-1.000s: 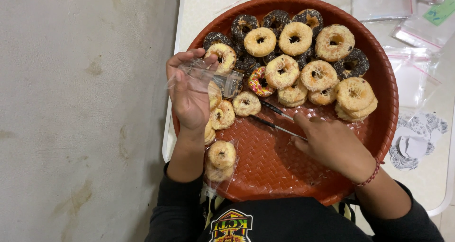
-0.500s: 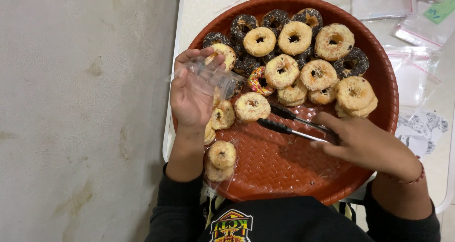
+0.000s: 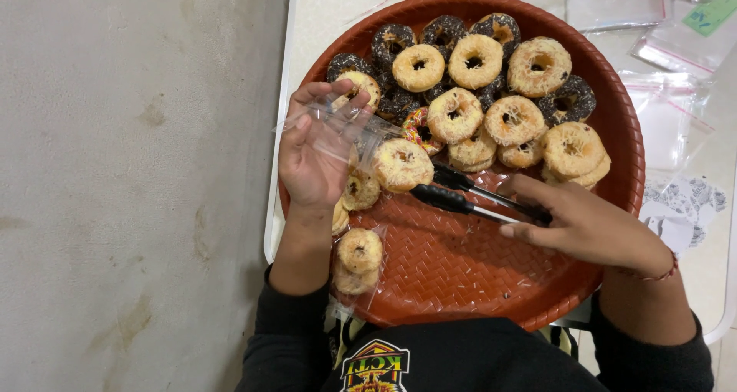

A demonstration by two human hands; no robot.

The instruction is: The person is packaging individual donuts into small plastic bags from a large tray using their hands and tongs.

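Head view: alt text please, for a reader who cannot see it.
Seen from above, a right hand uses black-tipped tongs to grip a pale doughnut at the mouth of a clear plastic bag held open by the left hand. Below lies a round red woven tray of pale and chocolate doughnuts.

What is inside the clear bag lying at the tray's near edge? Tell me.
The clear bag on the woven red tray holds two light, crumb-coated doughnuts, one overlapping the other. Whether anything lies beneath them is hidden. The left hand holds another bag above.

Doughnuts point(image 3: 476, 92) on tray point(image 3: 461, 277), bags point(image 3: 668, 69) right
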